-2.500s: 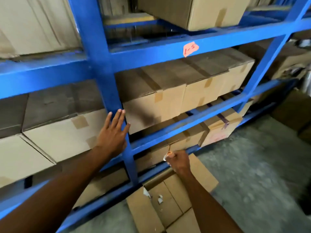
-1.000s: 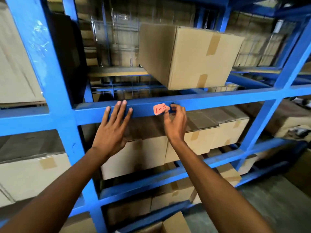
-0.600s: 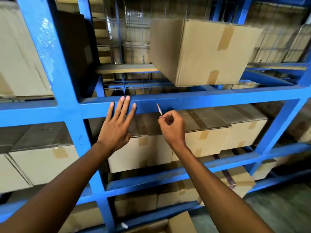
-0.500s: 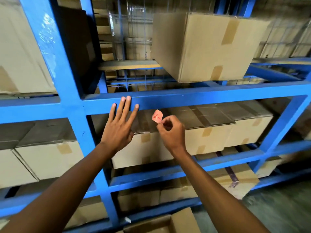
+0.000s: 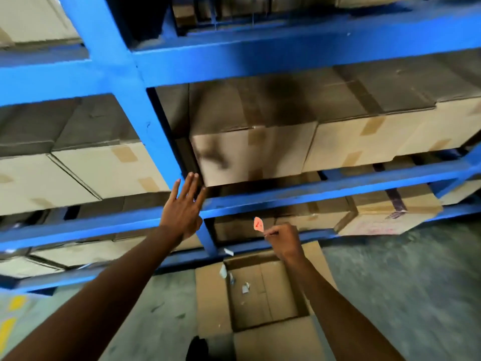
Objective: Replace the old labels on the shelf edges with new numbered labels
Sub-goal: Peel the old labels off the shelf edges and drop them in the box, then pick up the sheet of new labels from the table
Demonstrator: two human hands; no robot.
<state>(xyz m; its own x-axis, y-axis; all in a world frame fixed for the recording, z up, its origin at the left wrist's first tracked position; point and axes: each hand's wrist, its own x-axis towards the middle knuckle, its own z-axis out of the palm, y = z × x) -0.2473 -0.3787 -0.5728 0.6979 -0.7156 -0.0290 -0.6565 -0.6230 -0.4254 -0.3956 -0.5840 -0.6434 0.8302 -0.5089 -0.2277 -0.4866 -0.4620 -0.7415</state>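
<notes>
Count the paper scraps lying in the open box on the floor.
3: one on the left flap, two just right of it in the box. Blur may hide more.

Two hands showing, left hand, right hand, one orange label, one open floor box lying below.

two bare forearms, no sleeves, left hand, right hand

Warehouse: blue racking, stacked cartons
</notes>
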